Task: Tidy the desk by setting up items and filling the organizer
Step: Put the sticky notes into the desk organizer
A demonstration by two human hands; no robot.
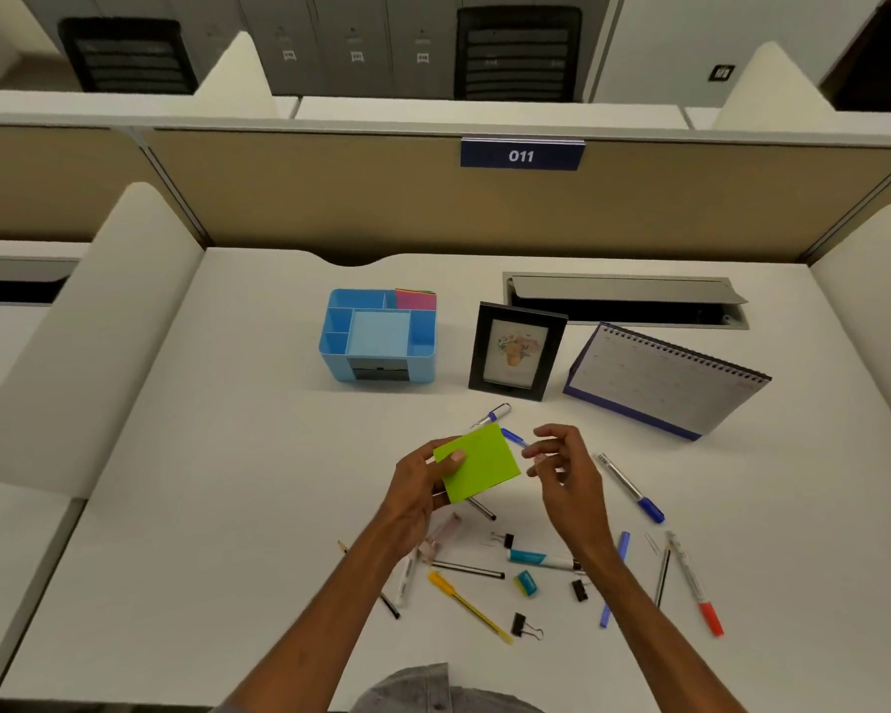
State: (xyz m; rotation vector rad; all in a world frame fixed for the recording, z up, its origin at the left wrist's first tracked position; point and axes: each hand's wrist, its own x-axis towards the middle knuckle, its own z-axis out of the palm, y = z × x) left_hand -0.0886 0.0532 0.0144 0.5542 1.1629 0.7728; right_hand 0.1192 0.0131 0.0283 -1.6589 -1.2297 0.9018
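Starting nearest me, loose stationery lies scattered on the worktop (227, 455), since none of it has been sorted yet. I count three binder clips (525, 626), one yellow pen (466, 604), one red-capped marker (695, 589), one teal-and-white marker (541, 559), and roughly nine other pens and pencils. My arms hide parts of the heap, so that last count is loose.

Above the clutter my left hand (417, 488) has its grip pinched on the one green sticky-note pad (479, 465), thumb on top. The pad is lifted clear of the worktop, ready, I judge, to be carried to the organizer. My right hand (567, 476) hovers just beside the pad's right edge with fingers loosely curled. Its grip is released, with nothing in it that I can see, and it is probably there to square the pad.

Farther back stands one blue organizer (376, 334). Its top slots are bare except for one pink note stack (415, 299) in the back right compartment, so the green pad likely belongs near it. To the right, one black photo frame (515, 352) and one desk calendar (664, 383) stand propped, both already set up.
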